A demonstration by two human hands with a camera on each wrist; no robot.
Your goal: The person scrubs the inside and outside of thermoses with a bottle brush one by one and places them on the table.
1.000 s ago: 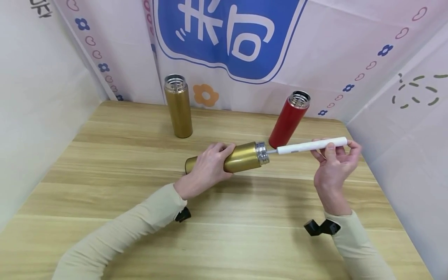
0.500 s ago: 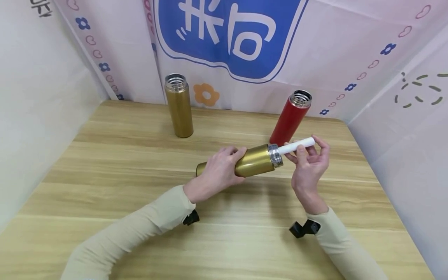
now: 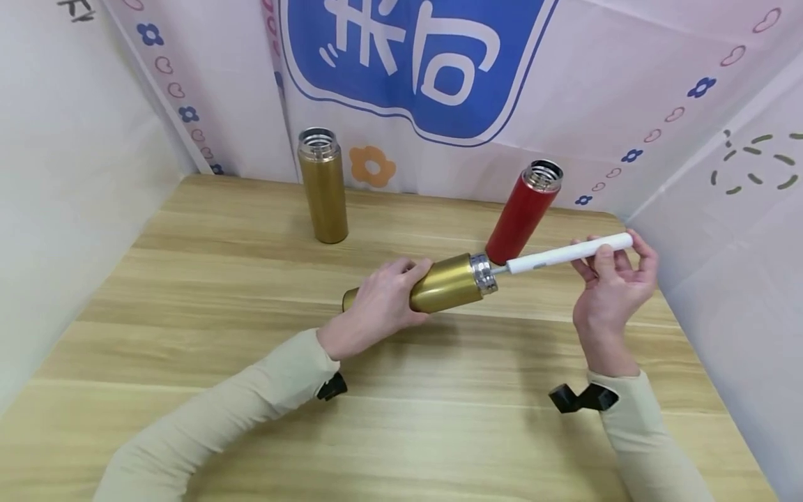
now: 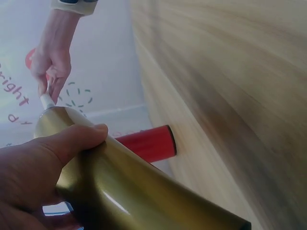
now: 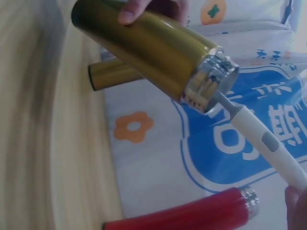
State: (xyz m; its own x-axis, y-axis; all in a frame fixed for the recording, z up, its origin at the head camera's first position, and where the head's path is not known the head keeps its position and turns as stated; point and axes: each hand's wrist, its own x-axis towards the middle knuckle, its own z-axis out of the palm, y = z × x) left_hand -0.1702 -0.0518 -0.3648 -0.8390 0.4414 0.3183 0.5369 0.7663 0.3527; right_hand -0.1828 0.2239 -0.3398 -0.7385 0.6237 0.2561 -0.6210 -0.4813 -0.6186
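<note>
My left hand (image 3: 383, 300) wraps around the body of a gold thermos flask (image 3: 448, 282), held tilted above the table with its lidless steel mouth towards the right. A bottle brush (image 3: 564, 254) runs into that mouth; its white handle and part of a thin grey shaft (image 5: 225, 102) show, while its head is hidden inside the flask. Near the handle's far end, the thumb and fingers of my right hand (image 3: 611, 293) pinch it. In the left wrist view, my left thumb lies along the gold flask (image 4: 139, 182).
Another gold flask (image 3: 324, 195) stands uncapped at the back left of the wooden table (image 3: 219, 307). Behind the held flask's mouth stands a red flask (image 3: 521, 216), also uncapped. A printed cloth (image 3: 602, 90) hangs along the table's back edge.
Half a second ago the handle was pushed partly into the flask; before that it was outside. Now my right hand has drawn it back right, baring the shaft. The held flask shifted slightly left.
</note>
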